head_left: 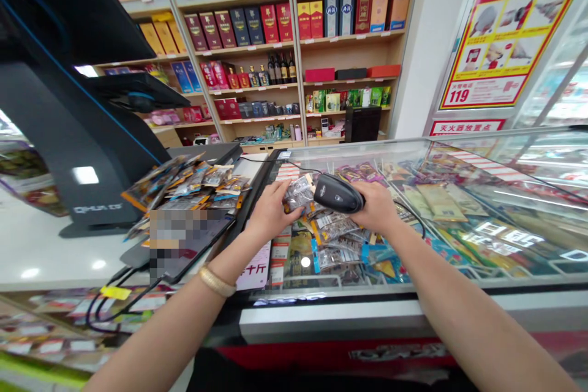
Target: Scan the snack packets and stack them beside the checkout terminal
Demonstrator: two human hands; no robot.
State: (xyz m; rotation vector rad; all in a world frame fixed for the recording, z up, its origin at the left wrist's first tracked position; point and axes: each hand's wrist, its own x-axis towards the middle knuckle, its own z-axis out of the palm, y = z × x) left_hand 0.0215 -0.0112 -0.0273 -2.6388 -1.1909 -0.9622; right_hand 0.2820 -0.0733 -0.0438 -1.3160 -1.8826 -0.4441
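My right hand [377,207] grips a black handheld barcode scanner [337,193], its head pointing left. My left hand [272,213] pinches a small clear snack packet [298,193] and holds it just under the scanner's head. Both hands hover over a loose heap of small packets [333,229] on the glass counter top [463,196]. A gold bracelet [215,282] sits on my left wrist. The scanner's black cable [416,220] trails off to the right of my right hand.
A pile of scanned-looking snack packets [193,187] lies left of my hands beside a dark checkout terminal [68,135]. A phone-like device [184,239] with cables lies on the white counter [32,251]. Shelves of boxed goods [285,43] line the back wall.
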